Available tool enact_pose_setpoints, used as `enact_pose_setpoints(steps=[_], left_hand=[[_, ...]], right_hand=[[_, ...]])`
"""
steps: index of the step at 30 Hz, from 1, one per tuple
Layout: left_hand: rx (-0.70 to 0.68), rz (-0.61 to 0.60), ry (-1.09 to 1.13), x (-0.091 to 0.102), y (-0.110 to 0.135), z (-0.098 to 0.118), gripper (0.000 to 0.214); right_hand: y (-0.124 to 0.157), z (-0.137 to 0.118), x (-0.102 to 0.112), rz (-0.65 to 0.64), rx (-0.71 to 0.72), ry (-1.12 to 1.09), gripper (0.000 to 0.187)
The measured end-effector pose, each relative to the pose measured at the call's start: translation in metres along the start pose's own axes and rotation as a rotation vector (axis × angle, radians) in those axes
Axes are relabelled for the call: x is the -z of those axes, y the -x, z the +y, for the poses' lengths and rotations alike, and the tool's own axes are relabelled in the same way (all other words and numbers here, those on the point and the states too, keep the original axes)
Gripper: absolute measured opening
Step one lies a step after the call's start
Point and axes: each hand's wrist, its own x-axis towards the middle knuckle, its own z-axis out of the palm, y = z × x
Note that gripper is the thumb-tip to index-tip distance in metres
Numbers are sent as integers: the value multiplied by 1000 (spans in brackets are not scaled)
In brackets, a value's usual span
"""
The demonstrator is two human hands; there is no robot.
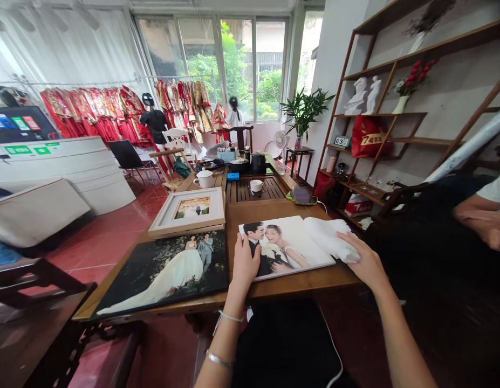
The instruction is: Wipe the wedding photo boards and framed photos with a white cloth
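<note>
A large wedding photo print [292,245] lies flat on the wooden table [258,213] in front of me. My left hand [245,264] rests flat on its near left corner, fingers stretched out. My right hand [365,261] presses a white cloth [328,237] onto the print's right end, fingers laid over the cloth. Left of the print lies a bigger dark wedding photo [169,272], and behind that a framed photo [189,211].
A tea tray with a kettle [258,161], cups [255,185] and a teapot [204,178] fills the table's far end. A phone [302,195] lies at the right edge. Another person's arm [482,213] is at the right. Shelves [395,118] line the right wall; red dresses [96,110] hang behind.
</note>
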Motion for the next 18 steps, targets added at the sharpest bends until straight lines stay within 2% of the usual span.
enact_pose_setpoints(steps=[4, 7, 11, 15, 18], left_hand=[[27, 27, 46, 1, -1, 1, 60], [40, 17, 79, 2, -6, -1, 60], [53, -7, 144, 2, -14, -6, 59], [74, 2, 169, -1, -17, -14, 58], [36, 30, 157, -5, -14, -21, 56]], right_hand=[[4, 3, -4, 79, -7, 2, 44], [7, 8, -7, 258, -152, -23, 34], [1, 2, -7, 425, -391, -101, 39], [-14, -18, -11, 621, -439, -142, 45], [-23, -30, -22, 598, -453, -212, 43]])
